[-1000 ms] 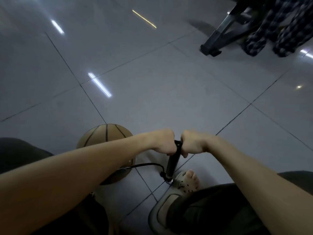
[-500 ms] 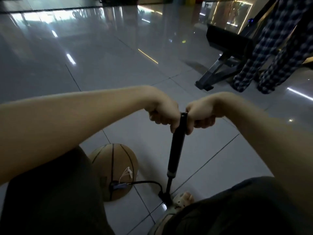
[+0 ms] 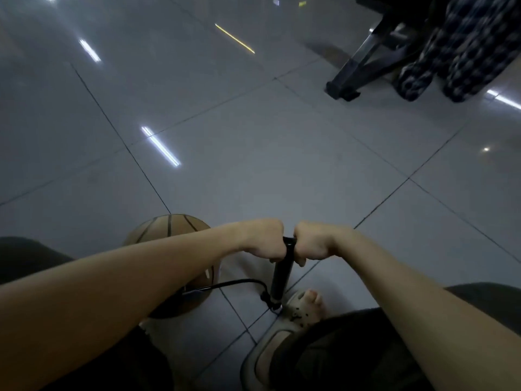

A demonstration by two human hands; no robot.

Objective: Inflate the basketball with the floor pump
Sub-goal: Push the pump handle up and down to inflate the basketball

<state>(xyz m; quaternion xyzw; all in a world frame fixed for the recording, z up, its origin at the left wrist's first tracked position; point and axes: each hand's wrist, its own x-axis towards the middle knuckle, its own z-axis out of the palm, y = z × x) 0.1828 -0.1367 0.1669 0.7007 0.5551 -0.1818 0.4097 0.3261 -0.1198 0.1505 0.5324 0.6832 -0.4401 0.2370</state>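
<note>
Nearest the viewer, a foot in a perforated pale clog (image 3: 298, 311) rests on the floor beside the base of the slim black floor pump (image 3: 282, 273), whose cylindrical barrel stands nearly upright, leaning slightly right toward its top. The left hand (image 3: 265, 239) and right hand (image 3: 313, 242) are each clenched around one side of the pump's handle, while a thin black hose (image 3: 239, 283) curves left to the ribbed orange-brown basketball (image 3: 169, 225) lying on the floor, partly behind the left forearm. Beyond lies open, glossy grey tiled floor (image 3: 253, 165) with dark grout lines, bounded far right by a black metal frame leg (image 3: 358, 77) and hanging checked cloth (image 3: 456, 49).
</note>
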